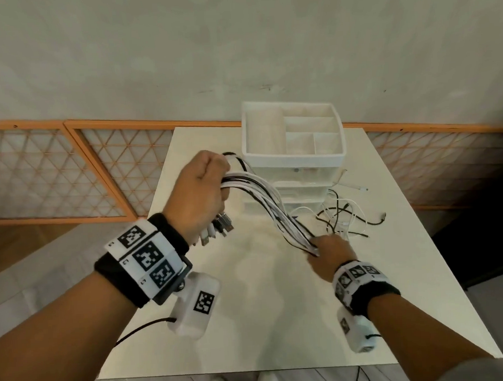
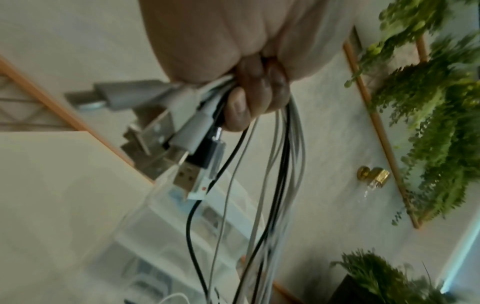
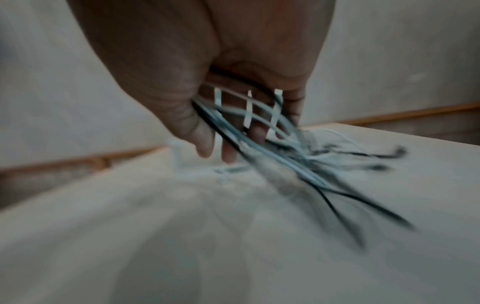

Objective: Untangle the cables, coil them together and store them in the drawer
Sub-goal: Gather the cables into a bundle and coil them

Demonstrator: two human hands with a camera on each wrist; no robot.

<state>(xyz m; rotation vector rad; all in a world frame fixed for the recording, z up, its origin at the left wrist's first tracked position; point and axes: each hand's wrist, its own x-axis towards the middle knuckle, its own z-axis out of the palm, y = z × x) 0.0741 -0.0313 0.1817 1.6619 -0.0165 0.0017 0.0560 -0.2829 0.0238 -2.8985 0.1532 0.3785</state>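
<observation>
Both hands are on the cables (image 1: 270,202): left hand (image 1: 199,194) is raised over the table (image 1: 251,321), fist clenched round the bundle with the USB plugs (image 2: 179,156) sticking out below it. Right hand (image 1: 331,254) sits lower, near the tabletop, fingers (image 3: 228,150) loosely curled with the strands running through them; that view is blurred. Loose cable ends (image 1: 350,217) lie tangled on the table beside the white drawer unit (image 1: 293,159).
</observation>
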